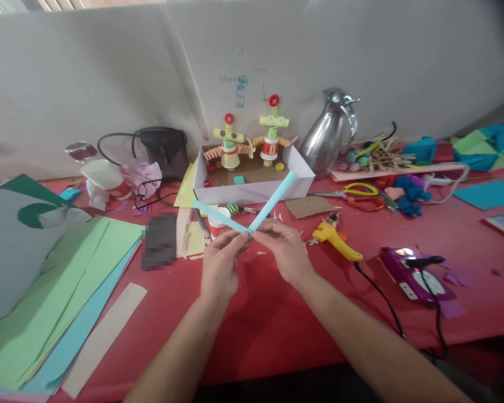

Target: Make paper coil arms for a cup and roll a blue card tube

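Two light blue paper strips form a V, joined at their lower ends between my fingertips. My left hand pinches the joint from the left, and my right hand pinches it from the right. Both hands are held above the red table. Just behind my left hand stands a paper cup, partly hidden by a strip. A white box lies beyond, with two paper-cup figures at its back. To the right of my right hand rests a yellow glue gun.
Green paper sheets cover the left side, beside a dark pixelated rectangle. A steel jug stands at the back. Scissors lie at right. A purple power strip with cords sits near the front right.
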`<state>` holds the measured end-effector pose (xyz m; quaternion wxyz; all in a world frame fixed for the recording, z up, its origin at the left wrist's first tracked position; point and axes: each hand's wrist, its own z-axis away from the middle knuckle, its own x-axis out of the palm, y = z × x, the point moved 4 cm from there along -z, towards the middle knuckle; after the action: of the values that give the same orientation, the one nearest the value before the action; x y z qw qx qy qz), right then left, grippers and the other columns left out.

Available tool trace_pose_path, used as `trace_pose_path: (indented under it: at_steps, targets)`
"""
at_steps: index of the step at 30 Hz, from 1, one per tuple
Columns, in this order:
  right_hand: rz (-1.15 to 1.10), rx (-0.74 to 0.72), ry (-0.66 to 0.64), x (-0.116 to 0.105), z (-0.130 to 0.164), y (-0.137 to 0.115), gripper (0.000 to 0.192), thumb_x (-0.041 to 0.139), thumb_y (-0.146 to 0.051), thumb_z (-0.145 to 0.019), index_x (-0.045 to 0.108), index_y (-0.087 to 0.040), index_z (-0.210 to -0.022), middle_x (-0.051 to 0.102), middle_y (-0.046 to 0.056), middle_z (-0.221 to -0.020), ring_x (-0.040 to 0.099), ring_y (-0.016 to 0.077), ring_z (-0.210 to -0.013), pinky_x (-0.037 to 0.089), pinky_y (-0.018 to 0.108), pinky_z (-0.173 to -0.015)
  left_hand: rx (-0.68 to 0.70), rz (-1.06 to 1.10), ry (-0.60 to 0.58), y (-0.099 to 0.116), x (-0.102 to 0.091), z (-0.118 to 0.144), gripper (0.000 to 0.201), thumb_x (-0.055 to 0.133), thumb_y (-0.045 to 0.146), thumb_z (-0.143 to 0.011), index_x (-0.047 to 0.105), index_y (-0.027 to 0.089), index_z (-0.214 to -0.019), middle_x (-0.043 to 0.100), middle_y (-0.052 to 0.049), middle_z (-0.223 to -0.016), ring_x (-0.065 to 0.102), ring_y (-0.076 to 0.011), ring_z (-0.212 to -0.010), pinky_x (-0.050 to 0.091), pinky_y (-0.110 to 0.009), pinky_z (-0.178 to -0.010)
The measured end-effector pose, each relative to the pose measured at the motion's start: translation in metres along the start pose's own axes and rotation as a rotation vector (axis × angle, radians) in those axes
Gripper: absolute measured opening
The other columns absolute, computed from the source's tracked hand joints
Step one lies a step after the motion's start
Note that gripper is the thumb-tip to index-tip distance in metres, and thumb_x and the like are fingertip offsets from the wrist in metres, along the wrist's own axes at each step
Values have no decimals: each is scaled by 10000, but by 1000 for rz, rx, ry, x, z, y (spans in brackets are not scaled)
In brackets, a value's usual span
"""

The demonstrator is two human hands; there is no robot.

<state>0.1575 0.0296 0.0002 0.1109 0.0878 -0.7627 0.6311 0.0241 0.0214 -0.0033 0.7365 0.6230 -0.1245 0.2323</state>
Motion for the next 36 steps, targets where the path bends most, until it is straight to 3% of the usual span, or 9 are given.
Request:
trace_pose_path:
  at_steps: [9,13,24,30,36]
  targets:
    - [-73,148,-43,1,-3,5,70,780,-275,-700,751,-231,-747,707,-8,-786,635,164,-796,519,360,-818,-11,-12,20,0,-1,-2,133,842,178,-615,743,137,-693,719,-22,-711,639,-88,-659,511,-205,-694]
    - [-85,125,-10,0,-3,7,122,799,-270,-681,761,-242,-794,722,-8,-806,650,173,-809,528,366,-822,-34,-9,31,-1,-2,-2,150,849,179,-595,733,143,-682,702,-10,-689,629,-87,-644,511,-203,-677]
    - [233,-155,-98,0,-1,-4,42,733,-258,-800,773,-260,-811,722,11,-891,658,178,-889,539,339,-841,-45,-27,13,2,-5,-5,194,860,227,-573,688,144,-608,627,16,-594,571,-64,-582,485,-187,-634]
    - [406,-401,-125,1,0,-6,140,680,-204,-862,777,-278,-933,735,24,-918,672,172,-884,556,338,-820,-74,-8,56,1,-6,-5,202,858,219,-533,680,131,-569,605,15,-551,557,-60,-555,465,-176,-586]
    - [516,-534,-173,0,1,-9,203,649,-195,-897,762,-292,-1035,736,34,-947,686,176,-892,572,350,-814,-136,41,70,-3,-11,-7,203,849,228,-519,733,126,-651,686,-30,-633,626,-101,-604,510,-218,-624]
